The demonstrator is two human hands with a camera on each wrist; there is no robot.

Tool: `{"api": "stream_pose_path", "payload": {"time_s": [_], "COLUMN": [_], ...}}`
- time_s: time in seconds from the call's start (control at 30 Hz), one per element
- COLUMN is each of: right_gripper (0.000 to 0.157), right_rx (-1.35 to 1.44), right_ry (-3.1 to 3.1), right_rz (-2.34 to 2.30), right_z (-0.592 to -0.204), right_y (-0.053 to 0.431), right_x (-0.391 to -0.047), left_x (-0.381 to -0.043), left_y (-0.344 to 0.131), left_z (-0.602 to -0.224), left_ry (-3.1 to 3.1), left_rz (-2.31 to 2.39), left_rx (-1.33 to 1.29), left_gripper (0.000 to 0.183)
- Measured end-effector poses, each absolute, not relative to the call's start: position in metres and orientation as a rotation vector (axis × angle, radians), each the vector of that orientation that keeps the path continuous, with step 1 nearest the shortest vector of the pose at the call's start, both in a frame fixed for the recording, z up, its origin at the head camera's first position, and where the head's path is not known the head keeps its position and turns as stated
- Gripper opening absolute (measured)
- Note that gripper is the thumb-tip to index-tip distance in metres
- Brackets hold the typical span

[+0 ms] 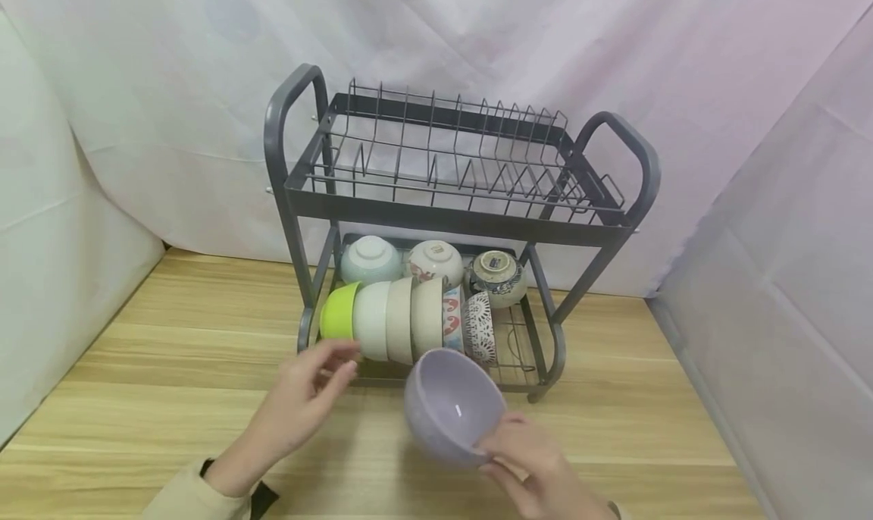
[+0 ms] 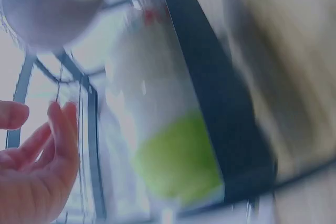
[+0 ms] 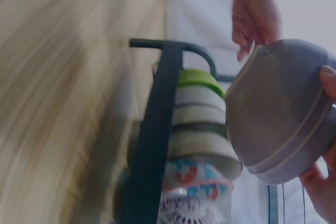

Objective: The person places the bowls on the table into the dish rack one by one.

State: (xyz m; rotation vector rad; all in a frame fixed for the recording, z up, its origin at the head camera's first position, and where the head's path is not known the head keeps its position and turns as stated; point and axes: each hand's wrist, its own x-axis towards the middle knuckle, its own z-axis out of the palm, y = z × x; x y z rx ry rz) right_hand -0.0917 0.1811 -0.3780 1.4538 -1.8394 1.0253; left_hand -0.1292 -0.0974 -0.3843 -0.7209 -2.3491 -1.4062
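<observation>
A lavender bowl [image 1: 455, 402] hangs tilted in front of the rack, its inside turned up toward the head camera. My right hand [image 1: 532, 467] pinches its lower right rim between thumb and fingers. The right wrist view shows the same bowl [image 3: 283, 108] from outside, with its foot ring. My left hand [image 1: 307, 399] hovers left of the bowl, fingers loosely bent and holding nothing, near the lime green bowl [image 1: 339, 313]. In the left wrist view that left hand [image 2: 39, 166] has its thumb and fingers apart.
A dark two-tier dish rack [image 1: 436, 217] stands against a pale cloth backdrop. On its lower tier several bowls stand on edge in a row, ending at a black-and-white patterned bowl [image 1: 480, 329]. Behind them are upside-down bowls, including a pale blue one [image 1: 371, 262]. The table [image 1: 170, 399] is wood-grained.
</observation>
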Motion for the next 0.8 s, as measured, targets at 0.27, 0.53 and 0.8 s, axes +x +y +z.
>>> {"api": "stream_pose_path", "payload": {"time_s": [0.27,0.53,0.8], "right_gripper": [0.029,0.035,0.034], "right_rx": [0.969,0.435,0.353], "right_ry": [-1.754,-1.505,-1.340], "right_rz": [1.678,2.168,2.305], "right_z": [-0.377,-0.376,-0.385], "right_y": [0.211,0.218,0.214], "right_x": [-0.096,-0.115,-0.134], "left_x": [-0.153,-0.166,-0.167], "left_y": [-0.135,-0.144,-0.137], "left_z": [-0.389,-0.408,-0.414], "left_ry": [-2.512,-2.604,-2.574], "left_rz": [-0.999,-1.018,-0.939], "left_rx": [-0.228,-0.262,-0.352], "left_gripper": [0.039,0.036,0.039]}}
